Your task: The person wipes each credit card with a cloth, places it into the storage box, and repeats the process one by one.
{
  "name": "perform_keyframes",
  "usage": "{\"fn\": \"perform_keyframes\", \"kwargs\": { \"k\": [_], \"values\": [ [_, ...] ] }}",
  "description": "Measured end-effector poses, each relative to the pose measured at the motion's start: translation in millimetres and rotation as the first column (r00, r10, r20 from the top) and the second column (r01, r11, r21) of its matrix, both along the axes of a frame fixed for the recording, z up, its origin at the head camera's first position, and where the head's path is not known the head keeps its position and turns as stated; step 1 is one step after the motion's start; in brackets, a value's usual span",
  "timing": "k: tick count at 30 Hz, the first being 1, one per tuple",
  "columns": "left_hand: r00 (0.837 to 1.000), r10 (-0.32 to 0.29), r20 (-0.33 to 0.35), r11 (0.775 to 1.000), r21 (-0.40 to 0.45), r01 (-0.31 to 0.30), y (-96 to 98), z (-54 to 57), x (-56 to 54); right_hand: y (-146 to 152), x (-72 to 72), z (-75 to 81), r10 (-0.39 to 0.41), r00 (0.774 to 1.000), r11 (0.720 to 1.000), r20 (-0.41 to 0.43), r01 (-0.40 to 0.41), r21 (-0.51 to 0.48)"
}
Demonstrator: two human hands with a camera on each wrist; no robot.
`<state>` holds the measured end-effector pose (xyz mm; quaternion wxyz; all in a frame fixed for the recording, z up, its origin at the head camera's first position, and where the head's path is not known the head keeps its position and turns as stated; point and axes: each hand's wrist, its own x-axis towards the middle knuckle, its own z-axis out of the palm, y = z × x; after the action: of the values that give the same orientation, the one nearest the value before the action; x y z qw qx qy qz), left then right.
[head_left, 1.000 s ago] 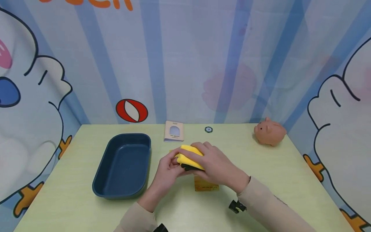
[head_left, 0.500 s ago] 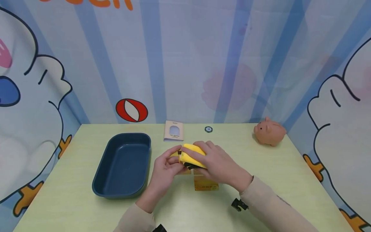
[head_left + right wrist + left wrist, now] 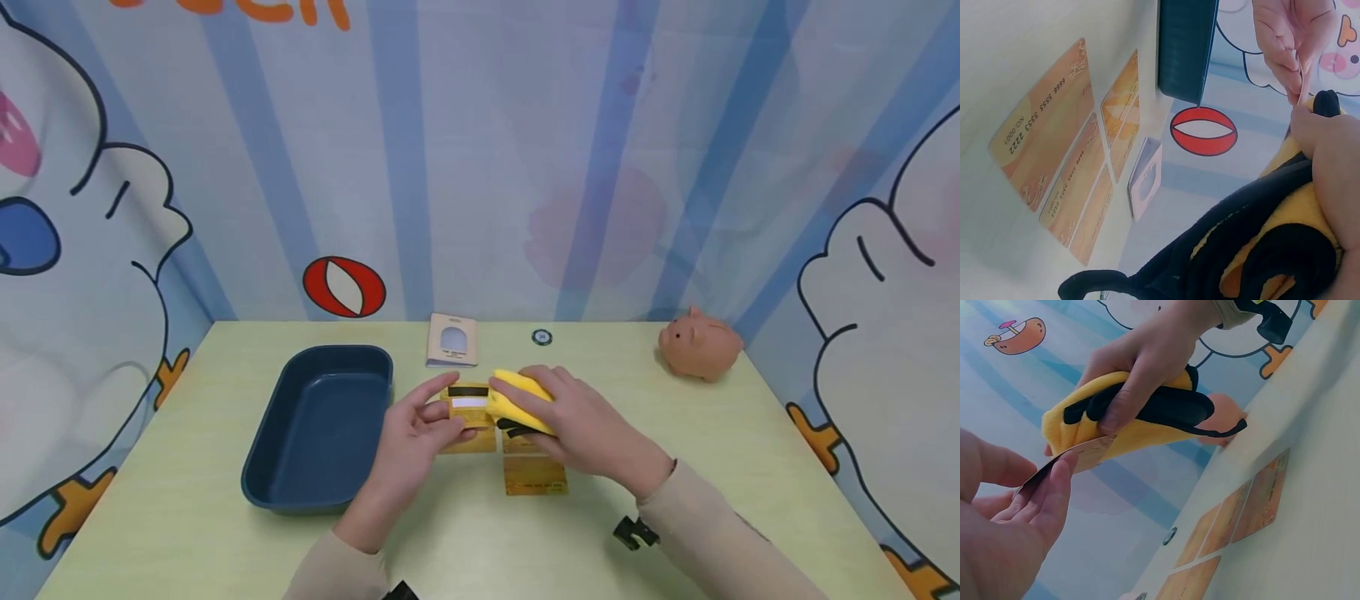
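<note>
My left hand point(image 3: 405, 442) pinches a gold bank card point(image 3: 468, 402) by its left end, above the table. The card's back faces the head camera, with a black magnetic stripe and a white strip. My right hand point(image 3: 588, 425) grips a folded yellow cloth with black trim point(image 3: 521, 400), which covers the card's right end. In the left wrist view the cloth point(image 3: 1060, 428) and the card point(image 3: 1092, 452) meet, and a black loop hangs from the cloth. Several more gold cards point(image 3: 1047, 131) lie in two rows on the table beneath the hands.
A dark blue tray point(image 3: 258, 442) stands on the left. Behind the hands are a pale pink booklet point(image 3: 452, 340) and a small round chip point(image 3: 542, 337). A pink piggy bank point(image 3: 701, 343) sits at the back right corner, before a printed curtain.
My right hand has slid to the right with the cloth, baring the card's stripe and white strip. My left hand has shifted slightly left, still pinching the card.
</note>
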<state>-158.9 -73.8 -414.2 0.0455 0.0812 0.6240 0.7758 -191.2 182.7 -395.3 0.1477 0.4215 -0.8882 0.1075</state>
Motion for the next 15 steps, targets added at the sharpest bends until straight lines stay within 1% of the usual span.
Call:
{"fn": "perform_keyframes", "kwargs": {
  "k": [7,11,15],
  "values": [
    [1.000,-0.009,-0.003,1.000,-0.030,0.009,-11.1,0.9,-1.2,6,-1.2,-2.7,0.000,1.000,1.000,-0.017,0.000,0.014],
    [1.000,-0.014,-0.004,0.996,-0.088,0.014,-15.5,1.7,-1.1,11,-1.7,-3.5,-0.004,1.000,1.000,-0.023,0.004,0.012],
    [1.000,-0.003,0.011,0.988,-0.151,0.004,-19.5,4.7,-1.3,16,-2.2,-4.4,-0.017,1.000,1.000,-0.014,0.017,-0.011]
  ]
}}
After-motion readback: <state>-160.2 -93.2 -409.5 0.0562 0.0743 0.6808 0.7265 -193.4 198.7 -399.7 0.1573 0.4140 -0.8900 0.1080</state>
